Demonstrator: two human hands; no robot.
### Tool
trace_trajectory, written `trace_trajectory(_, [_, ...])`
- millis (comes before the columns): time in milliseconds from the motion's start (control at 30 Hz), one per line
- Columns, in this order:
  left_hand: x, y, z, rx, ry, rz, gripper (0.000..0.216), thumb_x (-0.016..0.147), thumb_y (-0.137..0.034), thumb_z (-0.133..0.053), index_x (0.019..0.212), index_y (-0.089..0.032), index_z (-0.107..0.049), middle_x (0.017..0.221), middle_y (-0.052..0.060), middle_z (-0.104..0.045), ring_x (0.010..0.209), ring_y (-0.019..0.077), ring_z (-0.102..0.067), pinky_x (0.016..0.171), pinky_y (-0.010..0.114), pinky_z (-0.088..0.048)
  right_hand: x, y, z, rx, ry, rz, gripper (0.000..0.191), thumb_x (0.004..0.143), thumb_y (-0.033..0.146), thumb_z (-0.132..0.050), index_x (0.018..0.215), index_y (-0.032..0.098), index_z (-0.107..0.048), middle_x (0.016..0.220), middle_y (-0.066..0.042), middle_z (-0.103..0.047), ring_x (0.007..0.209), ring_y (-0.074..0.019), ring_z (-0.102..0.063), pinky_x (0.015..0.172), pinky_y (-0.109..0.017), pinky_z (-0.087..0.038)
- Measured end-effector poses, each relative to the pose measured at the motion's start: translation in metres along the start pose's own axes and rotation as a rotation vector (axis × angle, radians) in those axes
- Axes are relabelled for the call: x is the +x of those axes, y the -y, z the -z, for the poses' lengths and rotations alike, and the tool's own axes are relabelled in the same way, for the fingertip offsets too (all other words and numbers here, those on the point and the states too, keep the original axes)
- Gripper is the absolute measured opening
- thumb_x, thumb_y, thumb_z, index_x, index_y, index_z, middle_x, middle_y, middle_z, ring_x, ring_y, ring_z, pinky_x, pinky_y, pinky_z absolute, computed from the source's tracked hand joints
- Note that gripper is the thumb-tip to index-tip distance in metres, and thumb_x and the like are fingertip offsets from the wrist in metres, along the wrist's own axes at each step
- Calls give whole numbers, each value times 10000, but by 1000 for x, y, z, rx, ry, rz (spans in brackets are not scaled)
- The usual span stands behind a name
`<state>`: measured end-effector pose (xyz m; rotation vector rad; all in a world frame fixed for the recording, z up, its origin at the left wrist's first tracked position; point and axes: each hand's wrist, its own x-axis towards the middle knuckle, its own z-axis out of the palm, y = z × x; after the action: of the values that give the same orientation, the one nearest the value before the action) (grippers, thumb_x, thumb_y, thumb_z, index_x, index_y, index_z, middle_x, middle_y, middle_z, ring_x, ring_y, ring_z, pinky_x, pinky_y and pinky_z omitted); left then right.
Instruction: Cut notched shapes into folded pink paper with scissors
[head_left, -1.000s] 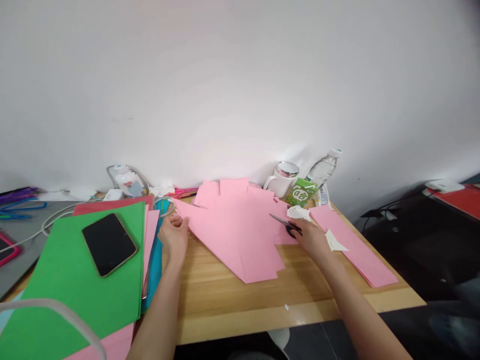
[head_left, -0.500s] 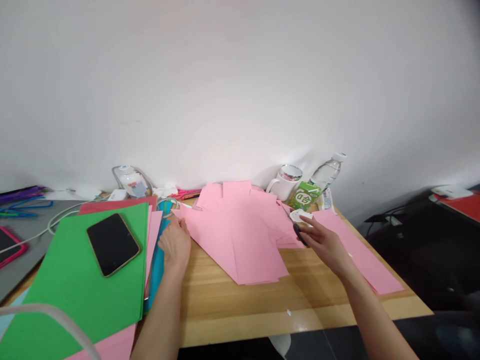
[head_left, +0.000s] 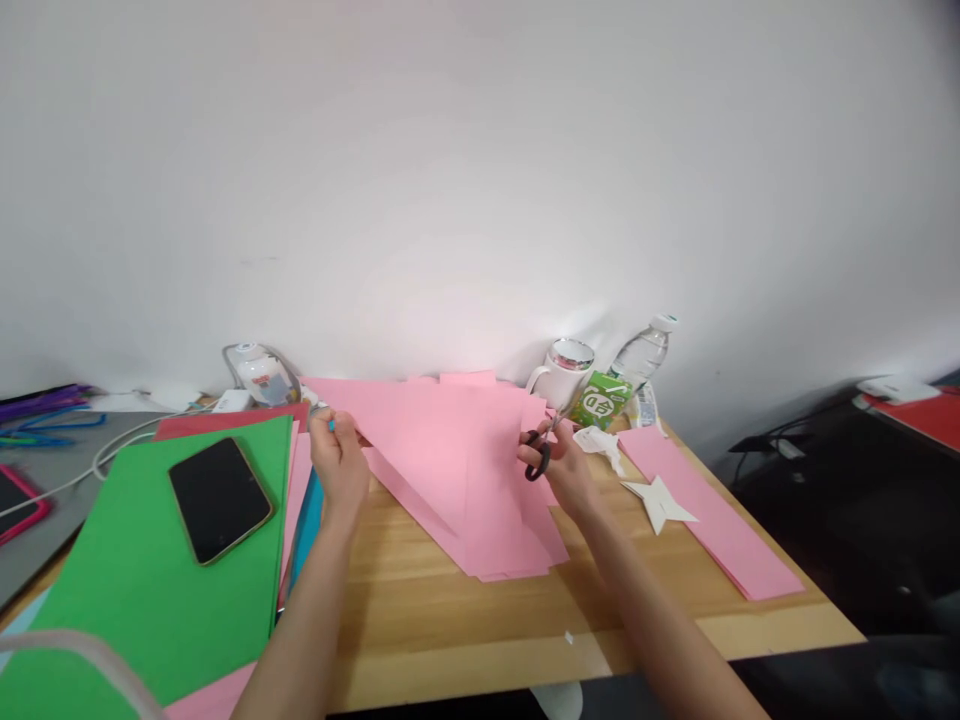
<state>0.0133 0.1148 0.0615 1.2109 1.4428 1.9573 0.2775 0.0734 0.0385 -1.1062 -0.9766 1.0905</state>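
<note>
Pink paper sheets [head_left: 491,470] lie overlapped on the wooden table in front of me. My left hand [head_left: 339,465] is closed at their left edge, pinching a raised sheet whose border stands off the paper beneath. Something small, whitish and blue shows at its thumb, too small to name. My right hand [head_left: 564,465] grips scissors [head_left: 537,466] by their black handles, over the right part of the pink sheets, blades pointing up and away. A white star-shaped paper cutout [head_left: 660,503] lies to the right of that hand, with a crumpled white tissue [head_left: 600,443] behind it.
Green paper [head_left: 150,590] with a phone [head_left: 220,498] on it is at the left. A white mug [head_left: 562,375], a green box [head_left: 602,400] and a water bottle [head_left: 643,352] stand against the wall. A pink strip stack [head_left: 739,540] lies along the right edge.
My right hand has moved left with the scissors, uncovering the white star cutout. My left hand has raised the left side of a pink sheet and shifted slightly left.
</note>
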Motion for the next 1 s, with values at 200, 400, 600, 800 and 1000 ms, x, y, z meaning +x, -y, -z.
trace_trajectory(200, [-1, -15, -14, -317, 69, 219, 351, 724, -523, -604, 725, -197, -473, 539, -90, -445, 437, 39, -416, 420, 136, -361, 15, -8, -23, 139, -106, 32, 376, 563, 293, -767, 773, 210, -467, 653, 70, -508, 517, -78, -444, 476, -208, -340])
trace_trajectory(400, [-37, -30, -32, -421, 526, 554, 307, 588, -300, -789, 810, -116, -686, 787, 116, -713, 718, 217, -663, 644, 324, -550, 29, 11, -24, 245, -151, 69, 393, 532, 252, -790, 793, 217, -498, 678, 71, -515, 549, -77, -446, 502, -208, -338])
trace_trajectory(600, [-32, -44, -36, -579, 493, 587, 303, 677, -283, -740, 953, -165, -696, 1017, 86, -715, 970, 224, -647, 854, 322, -524, 25, 26, -22, 291, -117, 25, 323, 588, 292, -766, 806, 215, -540, 599, 76, -513, 490, -79, -419, 475, -210, -321])
trace_trajectory(800, [-19, -52, -34, -721, 361, 543, 302, 697, -201, -728, 996, -186, -688, 1052, 65, -709, 1011, 192, -637, 913, 282, -493, 1, 24, -39, 354, -176, 45, 243, 605, 252, -742, 712, 186, -534, 622, 65, -513, 515, -73, -444, 490, -203, -365])
trace_trajectory(1000, [-17, -54, -39, -803, 265, 526, 268, 661, -178, -754, 924, -180, -702, 1015, 53, -721, 1003, 181, -640, 925, 261, -478, -39, 5, -81, 355, -316, 56, 327, 628, 284, -726, 801, 217, -457, 646, 69, -560, 629, -127, -572, 636, -279, -460])
